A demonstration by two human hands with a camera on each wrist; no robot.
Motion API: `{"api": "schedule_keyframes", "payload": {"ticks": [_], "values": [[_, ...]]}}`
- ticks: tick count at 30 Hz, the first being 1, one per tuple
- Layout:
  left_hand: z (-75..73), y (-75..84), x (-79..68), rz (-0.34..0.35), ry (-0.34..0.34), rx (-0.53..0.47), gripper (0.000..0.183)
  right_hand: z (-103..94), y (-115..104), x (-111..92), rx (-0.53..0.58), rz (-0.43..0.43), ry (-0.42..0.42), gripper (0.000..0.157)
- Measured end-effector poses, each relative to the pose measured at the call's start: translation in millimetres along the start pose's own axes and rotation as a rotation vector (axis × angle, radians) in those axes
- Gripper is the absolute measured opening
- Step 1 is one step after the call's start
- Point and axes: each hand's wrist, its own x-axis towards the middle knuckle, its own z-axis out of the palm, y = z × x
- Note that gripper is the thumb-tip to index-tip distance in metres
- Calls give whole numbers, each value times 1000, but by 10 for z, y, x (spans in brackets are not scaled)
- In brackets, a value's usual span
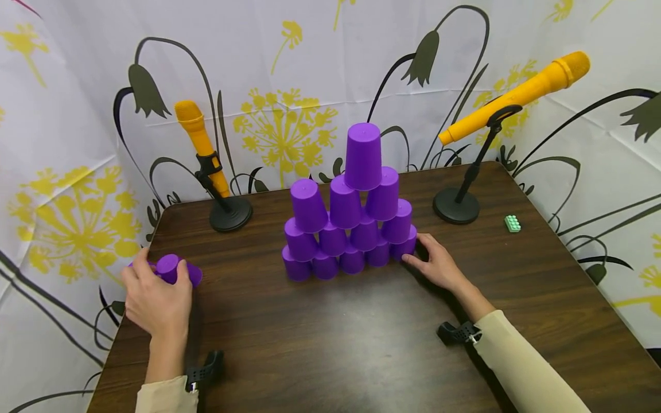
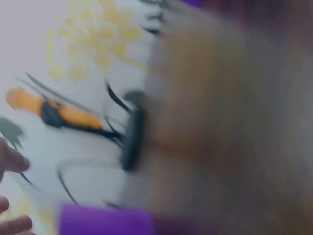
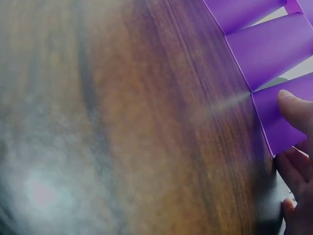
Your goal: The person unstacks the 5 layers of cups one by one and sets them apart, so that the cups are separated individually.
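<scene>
Purple upside-down cups form a stepped wall (image 1: 333, 238) in the middle of the table, several across at its base. Its single top cup (image 1: 364, 156) rests over the right two of the row of three below. My right hand (image 1: 436, 264) holds the base row's right-end cup (image 3: 283, 115), thumb across its near face and fingers behind. At the table's left edge my left hand (image 1: 157, 295) reaches round a few loose purple cups (image 1: 167, 268), thumb and fingers spread apart. The blurred left wrist view shows one cup (image 2: 105, 220) below those fingers.
Behind the cups stand two black microphone stands: the left holds a yellow microphone (image 1: 198, 135), the right a longer yellow one (image 1: 516, 97). A small green toy brick (image 1: 512, 223) lies at the table's right. A flowered curtain (image 1: 289, 57) hangs along the back edge.
</scene>
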Motion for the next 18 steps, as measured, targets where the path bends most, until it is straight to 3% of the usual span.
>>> {"api": "schedule_keyframes", "payload": {"ticks": [3,5,12,18], "values": [[-84,334,88,138,44,-99,52,-1,-6,-3,-1,18,-8,60],[-148,602,149,233,32,-205,47,-4,-9,-2,-2,26,-14,60],[-344,1582,331,503,-146,-594,50,5,-10,8,0,23,-16,60],[-321,2274,372,728,-329,-699,61,-1,-4,13,4,15,-13,59]]}}
